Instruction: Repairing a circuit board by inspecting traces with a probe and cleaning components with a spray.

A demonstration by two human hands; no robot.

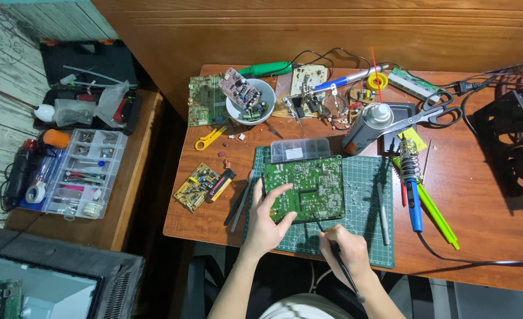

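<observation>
Two hands work at the near edge of a cluttered wooden table (480, 195). Far left, on a side bench, sit an open black tool case (87, 77) and a clear parts box (84, 174). On the table's left part lie a small yellow board (195, 186) and a yellow stripper (209, 138), with a white bowl (251, 101) of parts behind them.

Next comes the left hand (265, 221): its fingers are spread and pressed on the lower left corner of the green circuit board (306, 186), thumb at the near edge, pinning it flat on the green cutting mat (365, 236). The right hand (344, 251) is clenched in a pen grip around a thin dark tool (332, 248), whose tip touches the board's near edge around the middle. I cannot tell whether it is a probe or a pick.

Right of the board stand a spray can (368, 125) and scissors (424, 115); a blue soldering iron (412, 189) rests in its coil stand beside a green pen (435, 214), and a black fan (512, 145) sits at the far right.

The step in hand looks like probing or picking at a point on the board's solder side. The next move likely calls for a steady tip and a firmly pinned board, since a slip could bridge joints.
</observation>
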